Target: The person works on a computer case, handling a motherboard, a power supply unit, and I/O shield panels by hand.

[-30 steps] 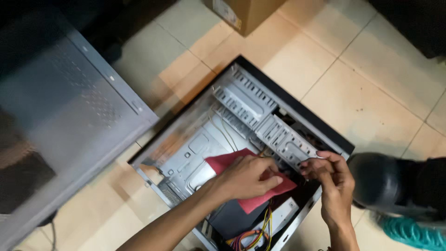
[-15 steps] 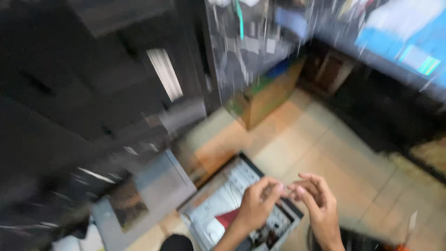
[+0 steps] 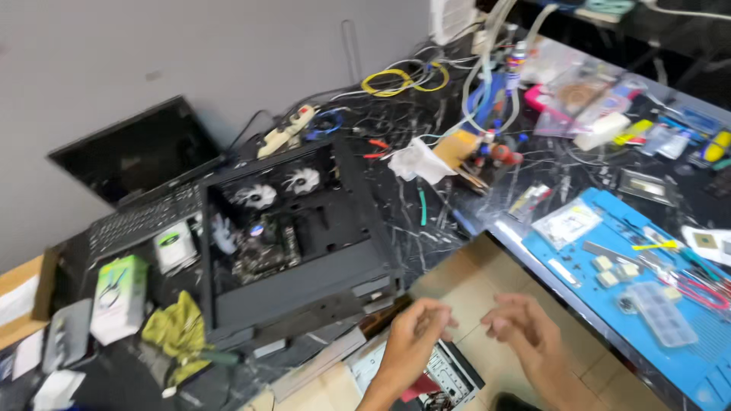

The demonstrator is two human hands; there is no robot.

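Note:
My left hand [image 3: 411, 339] and my right hand [image 3: 525, 331] hover at the bottom of the view with fingers loosely curled and nothing in them. Below them on the tiled floor lies part of an open computer case [image 3: 449, 373] with a red sheet inside it. Neither hand touches the case. Straight ahead on the dark worktable lies a black computer case [image 3: 293, 228], side open, with white fans and a board inside.
A blue work mat [image 3: 655, 304] with small parts and tools covers the table at right. A laptop [image 3: 145, 175] stands at back left. Cables, a power strip [image 3: 285, 131], a green box [image 3: 118, 293] and a yellow-green cloth [image 3: 179, 327] clutter the table.
The view has swung up from the case on the floor to the worktable. Both hands have come off the case and the red sheet and now hang free above it.

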